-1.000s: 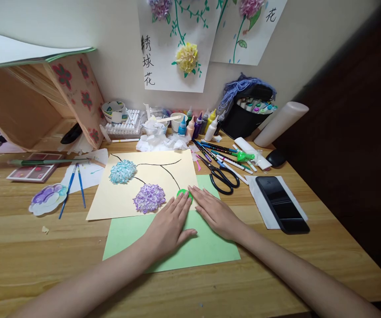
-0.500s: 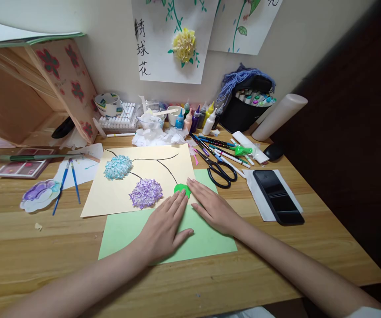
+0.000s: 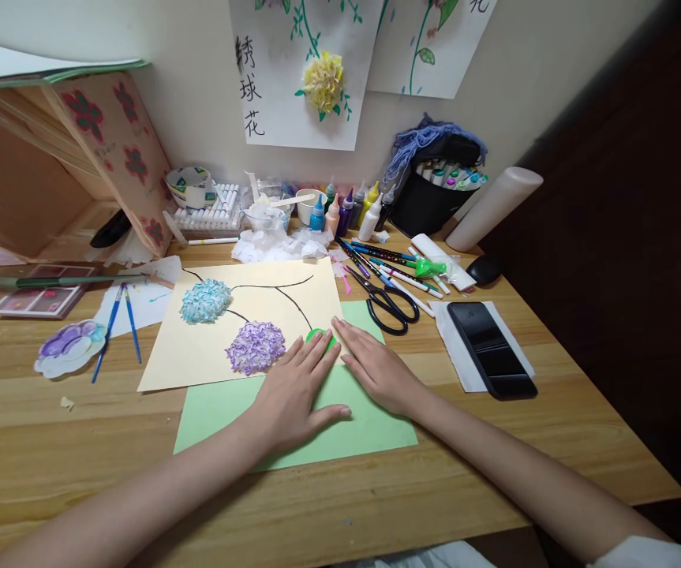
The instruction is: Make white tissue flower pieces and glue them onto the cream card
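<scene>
Upper right: black pouch (image 3: 426, 203) held white markers (image 3: 451, 175). Centre: left hand (image 3: 293, 385), right hand (image 3: 379, 371) lay open, left on bright-green piece (image 3: 312, 334).

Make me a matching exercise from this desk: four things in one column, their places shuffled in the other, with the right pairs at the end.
Things
1. phone
2. left hand
3. scissors
4. purple flower

Places
A. on the cream paper, near the blue flower
B. beside the pens, black handles toward the near edge of the desk
C. on a white sheet, at the right
D. laid flat, fingers partly covering the bright green piece

Right pairs: 1-C, 2-D, 3-B, 4-A
</scene>
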`<state>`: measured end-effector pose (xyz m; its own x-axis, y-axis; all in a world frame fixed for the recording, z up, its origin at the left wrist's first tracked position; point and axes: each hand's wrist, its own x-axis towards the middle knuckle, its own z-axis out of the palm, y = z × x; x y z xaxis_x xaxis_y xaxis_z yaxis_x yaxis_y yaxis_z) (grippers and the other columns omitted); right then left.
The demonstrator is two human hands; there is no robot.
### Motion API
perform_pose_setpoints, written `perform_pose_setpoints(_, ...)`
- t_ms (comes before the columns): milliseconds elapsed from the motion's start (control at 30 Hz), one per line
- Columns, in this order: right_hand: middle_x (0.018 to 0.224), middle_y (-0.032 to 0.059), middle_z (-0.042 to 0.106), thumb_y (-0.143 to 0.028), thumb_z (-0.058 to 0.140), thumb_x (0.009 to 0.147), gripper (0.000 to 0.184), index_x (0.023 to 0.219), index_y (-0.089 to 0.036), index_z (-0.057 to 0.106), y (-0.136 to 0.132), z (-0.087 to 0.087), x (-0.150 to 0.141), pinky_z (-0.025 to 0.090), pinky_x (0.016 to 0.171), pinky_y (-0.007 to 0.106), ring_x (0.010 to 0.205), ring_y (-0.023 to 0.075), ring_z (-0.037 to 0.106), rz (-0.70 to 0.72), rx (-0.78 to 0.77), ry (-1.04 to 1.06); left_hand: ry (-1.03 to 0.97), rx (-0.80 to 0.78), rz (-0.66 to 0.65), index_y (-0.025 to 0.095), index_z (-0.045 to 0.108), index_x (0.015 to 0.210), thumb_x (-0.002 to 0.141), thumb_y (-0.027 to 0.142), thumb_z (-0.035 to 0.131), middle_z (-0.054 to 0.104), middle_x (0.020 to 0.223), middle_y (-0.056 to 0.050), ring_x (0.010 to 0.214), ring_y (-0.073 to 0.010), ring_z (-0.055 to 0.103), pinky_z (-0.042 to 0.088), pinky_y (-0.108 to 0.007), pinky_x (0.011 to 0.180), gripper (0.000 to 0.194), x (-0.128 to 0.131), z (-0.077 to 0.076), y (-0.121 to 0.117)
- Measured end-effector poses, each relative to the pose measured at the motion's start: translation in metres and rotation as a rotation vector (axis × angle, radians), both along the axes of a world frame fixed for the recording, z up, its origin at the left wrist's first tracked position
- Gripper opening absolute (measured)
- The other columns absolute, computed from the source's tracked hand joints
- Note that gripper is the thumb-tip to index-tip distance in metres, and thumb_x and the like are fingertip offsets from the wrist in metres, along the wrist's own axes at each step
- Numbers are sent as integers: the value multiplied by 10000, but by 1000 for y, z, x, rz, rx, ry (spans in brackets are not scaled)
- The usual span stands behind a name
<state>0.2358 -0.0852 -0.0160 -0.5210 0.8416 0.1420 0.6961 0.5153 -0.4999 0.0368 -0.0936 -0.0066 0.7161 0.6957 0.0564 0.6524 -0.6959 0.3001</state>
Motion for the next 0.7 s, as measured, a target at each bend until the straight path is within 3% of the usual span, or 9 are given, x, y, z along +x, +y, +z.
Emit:
perform_pose_setpoints(167,1454,54,360,-298,296,960,498,1445,-227,212,4,4,1,341,1076,416,1304,194,354,10,30,-32,-22,108,49,58,94,1445,862,608,329,108,1505,-193,1396,-278,117,234,-431,1110,835,-2,-1,-9)
perform_pose_setpoints(333,1373,66,445,-375,379,930,446,1371,-310,386,7,7,-3,409,978,456,1172,245,445,-13,70,-151,31,206,43,17,324,1364,896,556,293,332,1426,-220,1336,-295,309,289,-426,1080,714,-3,-7,-16)
perform_pose_setpoints(433,1321,80,487,-350,361,937,427,1355,-285,422,8,7,-7,424,949,444,1119,243,464,-46,86,-160,46,202,29,-10,373,1329,886,580,287,365,1400,-239,1313,-322,344,321,-438,1057,742,-2,-9,-16)
perform_pose_setpoints(533,1302,79,498,-337,352,940,422,1349,-269,432,9,6,-7,417,954,438,1108,239,462,-59,89,-147,11,167,28,-8,354,1339,887,568,304,354,1404,-246,1324,-326,321,318,-451,1059,734,-3,-9,-16)
perform_pose_setpoints(700,1348,79,462,-360,369,936,475,1396,-244,347,11,6,-2,405,980,431,1156,231,439,-9,80,-103,-112,112,98,49,212,1410,918,425,345,282,1456,-221,1344,-263,304,368,-404,1041,633,-6,-5,-18)
